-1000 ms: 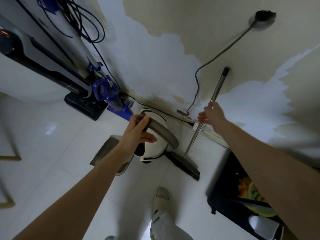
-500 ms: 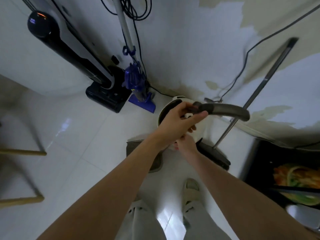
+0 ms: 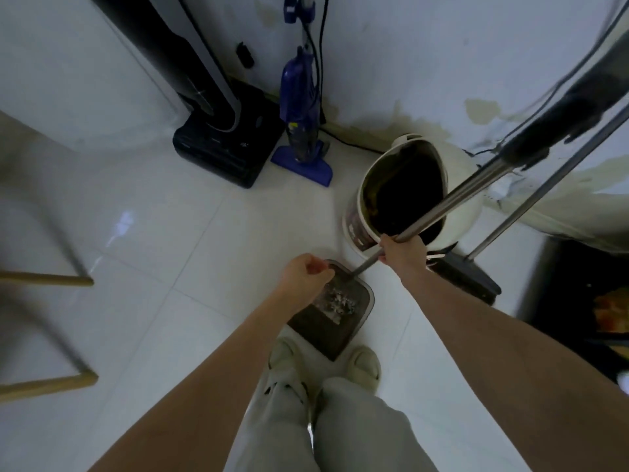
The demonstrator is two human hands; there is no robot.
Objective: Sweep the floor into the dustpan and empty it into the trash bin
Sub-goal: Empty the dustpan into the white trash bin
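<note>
A dark dustpan [image 3: 326, 330] sits on the white tile floor just ahead of my feet, holding a small heap of grey debris [image 3: 337, 301]. Its long metal handle [image 3: 456, 195] slants up to the right across the mouth of the trash bin. My right hand [image 3: 403, 252] is shut around the lower part of this handle. My left hand [image 3: 308, 270] is closed at the pan's back rim, apparently pinching it. The white trash bin [image 3: 466, 189] stands open beside the wall, dark inside. The broom [image 3: 544, 189] leans on the wall, its black head [image 3: 468, 279] on the floor, held by nobody.
A black upright vacuum on its dock [image 3: 221, 155] and a blue stick vacuum [image 3: 301, 131] stand against the wall to the left of the bin. Wooden stool legs [image 3: 44, 279] are at far left. A black low table [image 3: 585, 294] is at right. My slippered feet [image 3: 364, 366] are behind the pan.
My right hand let go of the broom and took the dustpan's metal shaft. My left hand slid from the handle's grip down to the pan's rim. My view tilted downward.
</note>
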